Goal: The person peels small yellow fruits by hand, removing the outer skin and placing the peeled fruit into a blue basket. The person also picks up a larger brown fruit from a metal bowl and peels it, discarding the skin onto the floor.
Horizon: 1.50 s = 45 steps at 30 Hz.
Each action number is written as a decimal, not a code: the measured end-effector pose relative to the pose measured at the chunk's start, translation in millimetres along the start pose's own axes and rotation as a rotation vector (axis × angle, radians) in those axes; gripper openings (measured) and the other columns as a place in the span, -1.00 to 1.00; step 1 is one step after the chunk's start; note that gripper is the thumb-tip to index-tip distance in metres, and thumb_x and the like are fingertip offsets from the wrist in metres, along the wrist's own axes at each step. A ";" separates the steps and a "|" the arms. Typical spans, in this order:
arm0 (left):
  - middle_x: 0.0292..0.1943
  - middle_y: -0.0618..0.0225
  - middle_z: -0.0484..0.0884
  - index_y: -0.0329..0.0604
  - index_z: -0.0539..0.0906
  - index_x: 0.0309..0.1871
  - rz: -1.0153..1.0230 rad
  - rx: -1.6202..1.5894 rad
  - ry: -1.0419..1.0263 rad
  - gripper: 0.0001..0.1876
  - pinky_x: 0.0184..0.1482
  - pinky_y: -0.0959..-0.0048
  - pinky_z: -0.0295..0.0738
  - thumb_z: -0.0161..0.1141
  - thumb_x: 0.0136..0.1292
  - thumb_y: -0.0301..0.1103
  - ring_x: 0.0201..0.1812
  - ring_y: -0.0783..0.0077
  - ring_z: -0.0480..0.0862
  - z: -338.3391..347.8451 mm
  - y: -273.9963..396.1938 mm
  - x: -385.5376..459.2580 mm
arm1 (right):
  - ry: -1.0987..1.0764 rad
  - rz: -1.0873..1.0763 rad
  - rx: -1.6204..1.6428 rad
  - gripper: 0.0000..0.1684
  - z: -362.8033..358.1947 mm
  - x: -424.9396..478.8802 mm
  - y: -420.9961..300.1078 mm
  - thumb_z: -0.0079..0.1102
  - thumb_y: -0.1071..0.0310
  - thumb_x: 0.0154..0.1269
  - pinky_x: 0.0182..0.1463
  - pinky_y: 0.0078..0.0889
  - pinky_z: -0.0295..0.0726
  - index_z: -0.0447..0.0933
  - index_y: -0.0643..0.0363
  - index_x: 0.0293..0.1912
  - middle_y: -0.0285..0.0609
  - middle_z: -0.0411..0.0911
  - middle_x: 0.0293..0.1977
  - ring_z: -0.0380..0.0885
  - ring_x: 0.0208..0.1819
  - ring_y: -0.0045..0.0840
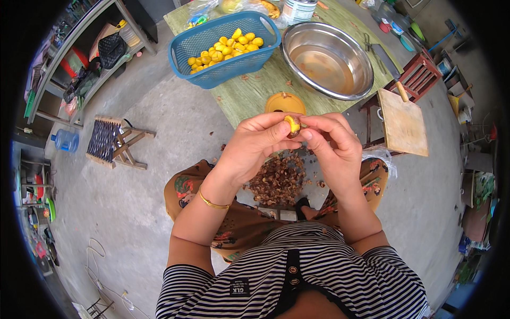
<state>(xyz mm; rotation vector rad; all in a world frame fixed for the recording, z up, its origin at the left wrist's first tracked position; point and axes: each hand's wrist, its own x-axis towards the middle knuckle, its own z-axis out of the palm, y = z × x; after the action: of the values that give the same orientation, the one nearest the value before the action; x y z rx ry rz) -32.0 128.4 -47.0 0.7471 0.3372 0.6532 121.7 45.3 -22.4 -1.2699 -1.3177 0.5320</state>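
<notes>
Between both hands is a partly peeled chestnut (293, 126), its yellow flesh bare on one side and brown shell on the other. My left hand (261, 137) grips it with thumb and fingers. The thumb and fingertips of my right hand (332, 141) pinch its shell edge from the other side. Just beyond the hands, a round yellow dish (285, 103) sits on the table's near corner, partly hidden by them. Peeled yellow chestnuts (227, 50) lie in a blue plastic basket (223, 75) farther back. Below my hands, a heap of brown shells (279, 179) covers the floor.
A steel basin (327, 60) with cloudy liquid stands on the green table (235, 103). A cleaver (388, 65) lies at the table's right edge, near a wooden cutting board (404, 123). A folding stool (115, 141) and a loose cable (95, 267) are on the left floor.
</notes>
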 end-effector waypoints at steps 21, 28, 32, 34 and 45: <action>-0.13 0.26 0.71 -0.33 0.65 0.07 0.099 0.378 0.062 -0.70 -0.09 0.51 0.61 0.26 0.29 -0.44 -0.21 0.51 0.67 3.2 7.3 -4.7 | -0.137 -0.034 -0.282 -0.88 -4.8 11.5 -5.0 0.22 0.51 0.25 -0.38 -0.45 0.60 0.47 0.26 -0.22 -0.19 0.61 -0.42 0.66 -0.41 -0.48; -0.11 0.28 0.66 -0.31 0.53 0.17 0.078 0.117 -0.076 -0.63 -0.17 0.54 0.58 0.22 0.33 -0.41 -0.29 0.51 0.63 -1.1 6.5 1.3 | -0.151 0.323 0.322 -0.90 -6.6 6.6 -4.9 0.15 0.50 0.34 -0.38 -0.61 0.56 0.51 0.27 -0.15 -0.32 0.60 -0.35 0.57 -0.38 -0.73; -0.15 0.27 0.66 -0.29 0.57 0.05 0.081 0.109 -0.051 -0.74 -0.16 0.54 0.58 0.21 0.35 -0.41 -0.28 0.53 0.63 -3.5 6.9 2.8 | -0.090 -0.053 -0.049 -0.83 -4.5 7.2 -1.8 0.24 0.51 0.27 -0.36 -0.53 0.58 0.57 0.26 -0.12 -0.20 0.64 -0.33 0.63 -0.39 -0.58; -0.16 0.26 0.67 -0.29 0.59 0.01 0.100 0.177 -0.013 -0.77 -0.16 0.55 0.58 0.21 0.34 -0.43 -0.28 0.54 0.63 -2.9 7.2 2.5 | -0.093 -0.167 -0.184 -0.82 -5.7 8.5 -0.7 0.27 0.51 0.23 -0.35 -0.47 0.60 0.59 0.25 -0.14 -0.14 0.65 -0.33 0.65 -0.39 -0.48; -0.20 0.28 0.70 -0.28 0.62 -0.04 0.141 0.338 0.114 -0.80 -0.18 0.54 0.58 0.25 0.28 -0.51 -0.34 0.54 0.66 2.2 5.7 -1.6 | -0.116 -0.211 -0.486 -0.86 -7.0 10.4 -3.7 0.29 0.49 0.18 -0.38 -0.33 0.61 0.54 0.20 -0.24 -0.13 0.63 -0.41 0.66 -0.45 -0.33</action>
<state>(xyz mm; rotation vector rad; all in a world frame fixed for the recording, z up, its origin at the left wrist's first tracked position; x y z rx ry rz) -34.6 129.3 -41.3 1.0655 0.5107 0.7838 129.4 50.7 -13.3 -1.4800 -1.7238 0.1373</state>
